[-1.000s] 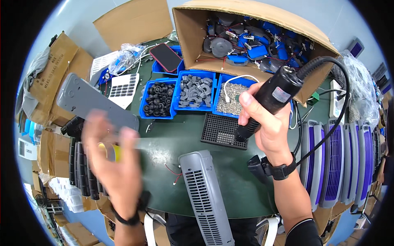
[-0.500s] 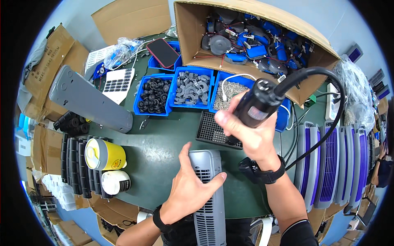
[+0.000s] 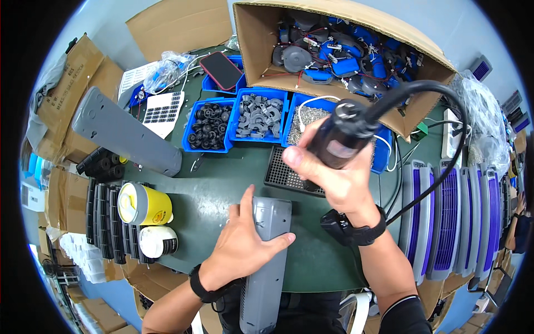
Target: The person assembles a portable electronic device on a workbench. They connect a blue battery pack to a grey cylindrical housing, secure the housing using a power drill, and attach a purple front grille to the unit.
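Note:
My left hand (image 3: 239,245) wraps round a long grey slotted housing, the body of a small tower fan (image 3: 272,222), at the near edge of the table. Its smooth side faces up, and the lower end hangs past the edge over my lap. Gripped in my right hand (image 3: 345,189) is a black corded electric screwdriver (image 3: 345,131), held above the table to the right of the housing. Its tip is hidden behind the hand. Under that hand lies a black perforated tray (image 3: 278,172).
Blue bins hold black rollers (image 3: 208,125), grey clips (image 3: 258,117) and screws (image 3: 311,117). Behind them stands a carton (image 3: 256,55) of blue-and-grey motor parts. Purple-grey panels (image 3: 445,222) line the right. At left are another grey housing (image 3: 128,133), a yellow tumbler (image 3: 150,206) and black cylinders (image 3: 100,222).
The housing has turned in my left hand, so its grille no longer faces up, and its top has shifted slightly left. My right hand and the screwdriver have moved slightly left.

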`<state>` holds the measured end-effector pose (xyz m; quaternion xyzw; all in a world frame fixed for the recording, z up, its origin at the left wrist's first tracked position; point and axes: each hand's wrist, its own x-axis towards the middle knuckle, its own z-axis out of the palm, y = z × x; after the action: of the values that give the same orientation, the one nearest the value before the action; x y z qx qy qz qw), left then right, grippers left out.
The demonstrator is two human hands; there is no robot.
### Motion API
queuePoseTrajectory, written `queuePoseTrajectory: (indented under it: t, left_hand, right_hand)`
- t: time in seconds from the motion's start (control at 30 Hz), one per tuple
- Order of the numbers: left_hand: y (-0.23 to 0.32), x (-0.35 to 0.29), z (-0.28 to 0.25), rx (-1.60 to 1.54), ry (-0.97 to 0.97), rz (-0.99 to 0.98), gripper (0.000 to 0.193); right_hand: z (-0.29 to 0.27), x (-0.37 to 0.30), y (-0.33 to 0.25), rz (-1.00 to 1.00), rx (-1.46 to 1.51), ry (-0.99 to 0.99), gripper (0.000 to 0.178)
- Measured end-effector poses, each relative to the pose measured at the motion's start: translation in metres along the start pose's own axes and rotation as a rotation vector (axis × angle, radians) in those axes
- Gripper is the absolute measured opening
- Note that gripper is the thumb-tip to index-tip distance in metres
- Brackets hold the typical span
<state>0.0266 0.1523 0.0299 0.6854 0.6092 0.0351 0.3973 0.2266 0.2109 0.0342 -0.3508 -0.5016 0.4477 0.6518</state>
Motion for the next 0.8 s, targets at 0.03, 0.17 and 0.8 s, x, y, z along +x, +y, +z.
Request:
queuePoseTrajectory:
  t: [0.03, 0.17, 0.8]
  left_hand:
    - [-0.002, 0.001, 0.004, 0.034, 0.019, 0.041, 0.12]
    - [0.002, 0.007, 0.006, -0.117, -0.132, 0.153, 0.118]
    - [0.007, -0.038, 0.02, 0.011, -0.006, 0.48, 0.113]
  right_hand:
    - [-0.004, 0.0, -0.005, -0.027, -0.039, -0.016, 0.024]
    - [-0.017, 0.0, -0.036, -0.08, -0.011, -0.029, 0.021]
    - [-0.028, 0.016, -0.039, 0.432, 0.631, 0.225, 0.031]
